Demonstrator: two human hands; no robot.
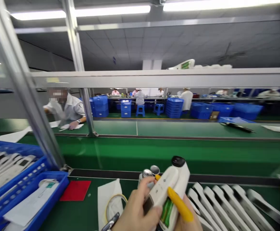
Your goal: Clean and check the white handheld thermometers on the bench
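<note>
My left hand [137,205] is closed on a white casing half [165,183] that has a small dark window and little openings. Behind and to its right, my right hand [188,219] grips another white casing half [184,176] with a black tip. A green circuit board [167,210] shows in the gap between the two halves. The halves lie close side by side; whether they are joined is hidden. A yellow finger cot [180,203] covers a finger of my right hand, and a second bit of yellow shows near my left fingertips.
Several white device housings [226,205] lie in a row at right. Blue baskets [55,176] with white parts and papers stand left, near a red card [75,190]. A tape roll [116,205] and metal-topped containers [147,173] are close by. A co-worker [68,109] sits across the line.
</note>
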